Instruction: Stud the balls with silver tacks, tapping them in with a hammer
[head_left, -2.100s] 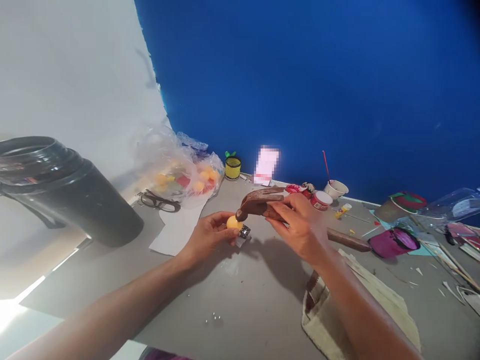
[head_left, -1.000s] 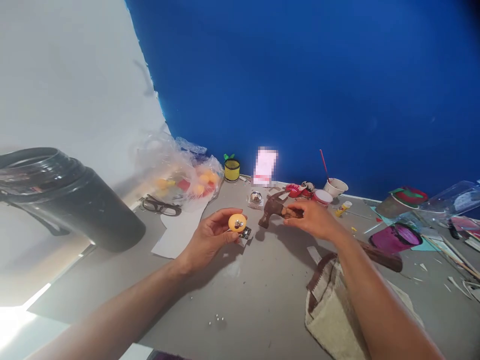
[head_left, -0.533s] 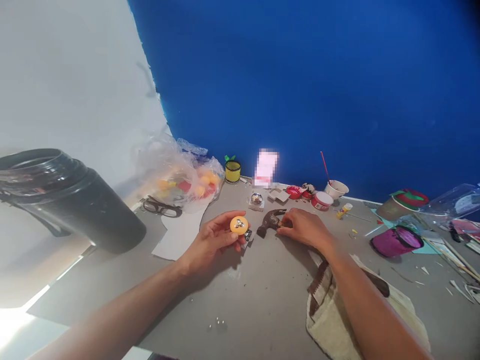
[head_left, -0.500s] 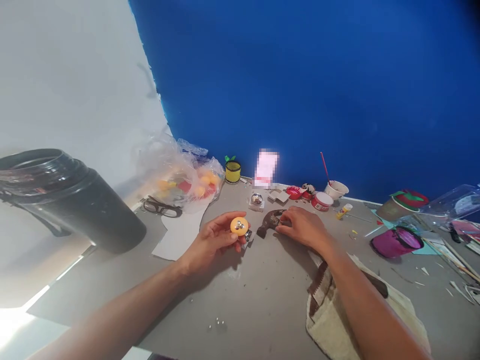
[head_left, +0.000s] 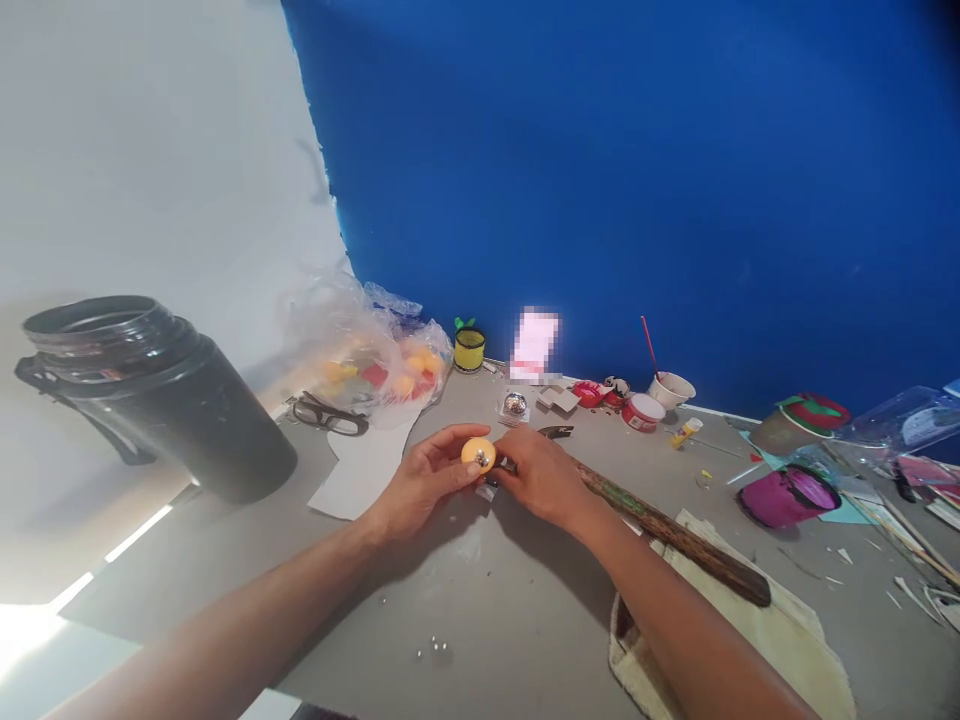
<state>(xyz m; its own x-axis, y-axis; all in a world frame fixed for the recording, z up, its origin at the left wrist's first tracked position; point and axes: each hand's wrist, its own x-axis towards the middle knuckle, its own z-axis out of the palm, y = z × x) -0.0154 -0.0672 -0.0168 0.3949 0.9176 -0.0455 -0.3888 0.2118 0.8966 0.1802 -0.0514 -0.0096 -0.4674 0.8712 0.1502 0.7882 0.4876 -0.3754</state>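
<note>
My left hand (head_left: 424, 480) holds a small orange ball (head_left: 474, 452) between thumb and fingers, with tiny shiny silver balls clustered on its face. A small dark and white piece shows under its fingertips. Close against the ball's right side, my right hand (head_left: 538, 472) has its fingers closed around the head end of a claw hammer (head_left: 667, 530). The claw sticks out behind the hand, and the worn wooden handle slants down to the right under the forearm. The fingers hide most of the head. Several loose silver balls (head_left: 435, 648) lie on the grey table (head_left: 517, 620) nearer me.
A large dark flask (head_left: 187, 410) stands at left, near eyeglasses (head_left: 330, 415) and a plastic bag (head_left: 375, 350) of orange balls. Along the back are a yellow cup (head_left: 469, 352), a round tub (head_left: 643, 412) and a paper cup (head_left: 671, 390). A cloth (head_left: 735, 630) and purple container (head_left: 787, 497) are at right.
My right hand has moved left to the orange ball, and the hammer head has shifted left with it. More of the handle shows. My left hand stays nearly in place.
</note>
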